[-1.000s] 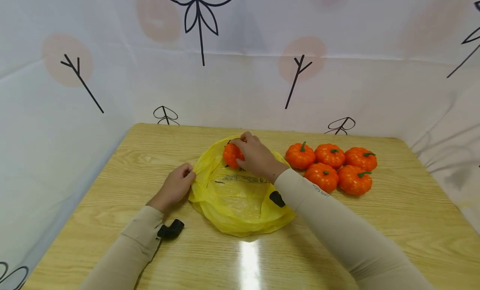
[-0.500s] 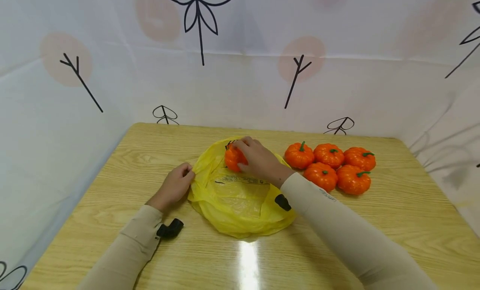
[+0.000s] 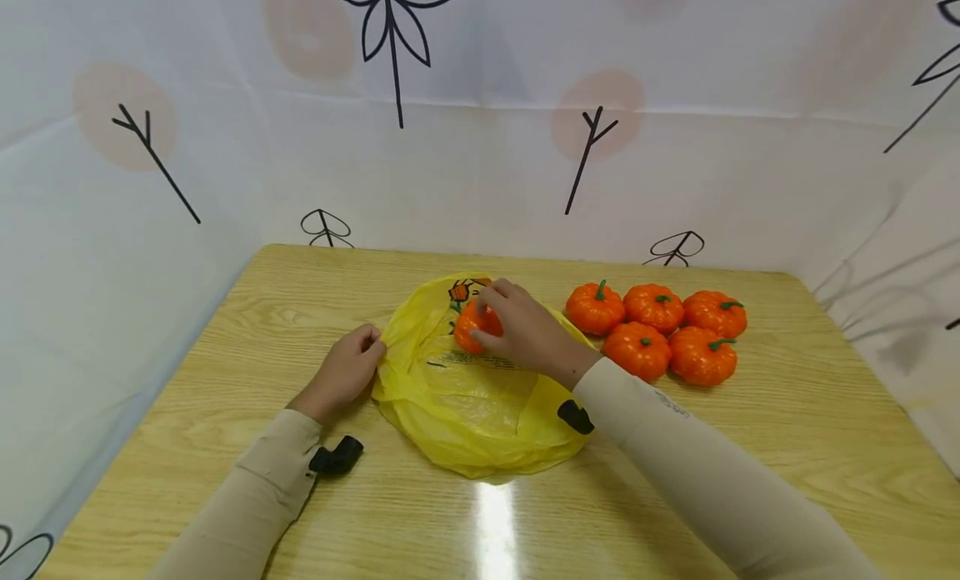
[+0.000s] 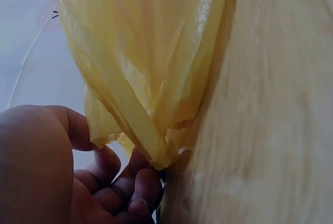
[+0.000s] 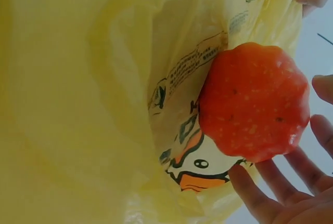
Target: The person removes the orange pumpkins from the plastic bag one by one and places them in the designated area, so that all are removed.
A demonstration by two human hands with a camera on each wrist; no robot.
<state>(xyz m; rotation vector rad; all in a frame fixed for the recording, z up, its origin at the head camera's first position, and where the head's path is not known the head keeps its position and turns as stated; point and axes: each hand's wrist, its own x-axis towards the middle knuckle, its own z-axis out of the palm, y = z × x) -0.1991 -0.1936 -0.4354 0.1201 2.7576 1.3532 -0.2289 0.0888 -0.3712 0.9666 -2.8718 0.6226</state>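
Note:
A yellow plastic bag [image 3: 480, 459] lies on the table with its mouth spread wide. My left hand [image 3: 347, 372] pinches the bag's left edge; in the left wrist view, thumb and fingers hold the gathered yellow film [image 4: 140, 104]. Over the bag's mouth, my right hand [image 3: 534, 334] holds a small orange toy pumpkin [image 3: 470, 328] from its right side. In the right wrist view the pumpkin [image 5: 255, 102] shows its ribbed, round face, fingertips [image 5: 250, 187] along its lower edge. Printed lettering and a cartoon face show on the bag behind it.
Several more orange pumpkins with green stems, one of them a front pumpkin [image 3: 637, 352], stand in two rows right of the bag, close beside the right forearm. The wooden table [image 3: 247, 347] ends at a patterned white cloth backdrop [image 3: 480, 180].
My right hand has moved the pumpkin slightly right and nearer to me over the bag, uncovering more of the printed picture at the far side. The left hand keeps its hold on the edge.

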